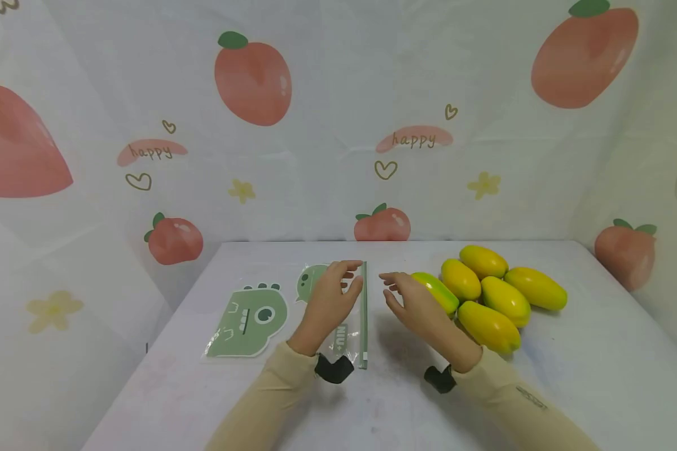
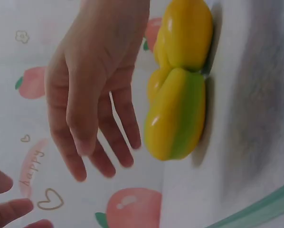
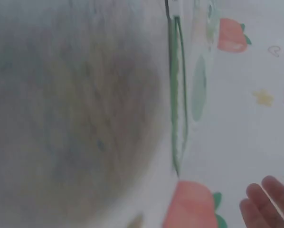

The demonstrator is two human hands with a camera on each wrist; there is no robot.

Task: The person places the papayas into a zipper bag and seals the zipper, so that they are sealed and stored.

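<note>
My left hand hovers over a clear zip bag, fingers loosely bent and holding nothing. The bag has a green slide closure along its right edge and a green printed figure on it. Across a gap, my right hand hangs with its palm turned inward and its fingers relaxed, also bare. Just beside it lies the nearest mango-like fruit, yellow with a green stripe. In the left wrist view the right hand appears left of the fruits, fingers spread.
Several more yellow fruits sit clustered on the right of the white table. On the left lies a clear bag printed with a green one-eyed monster. A fruit-patterned cloth hangs behind the table.
</note>
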